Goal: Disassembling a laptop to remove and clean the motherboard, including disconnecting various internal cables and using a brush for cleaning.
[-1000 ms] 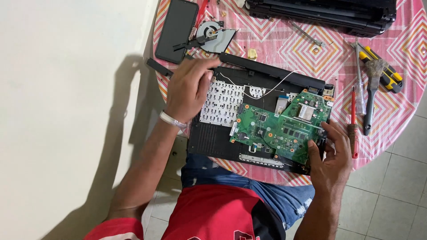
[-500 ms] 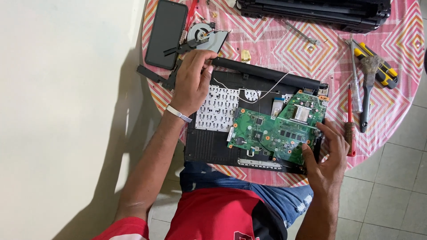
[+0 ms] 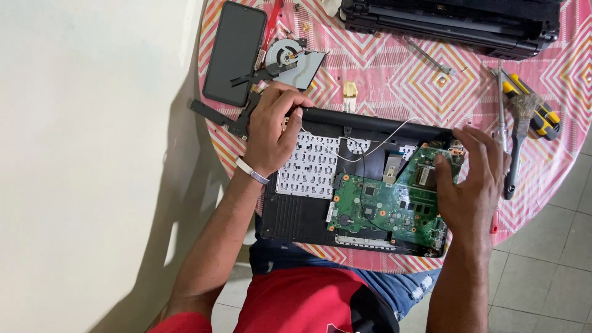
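A person's left hand rests on the upper left corner of an opened laptop base, fingers curled together around the black edge there; whether they pinch anything small cannot be told. A pale band sits at that wrist. The right hand lies flat and spread, fingers apart, on the right end of a green circuit board seated in the base, fingertips near the top right corner. A thin white wire loops from the top edge of the base down toward the board, across the bare metal keyboard backing. Just above the left hand lie a cooling fan and a dark phone, face down or switched off, on a round table with a pink patterned cloth. A second black laptop body sits at the far edge. To the right of the right hand are a brush and a yellow-handled tool. A white wall stands to the left
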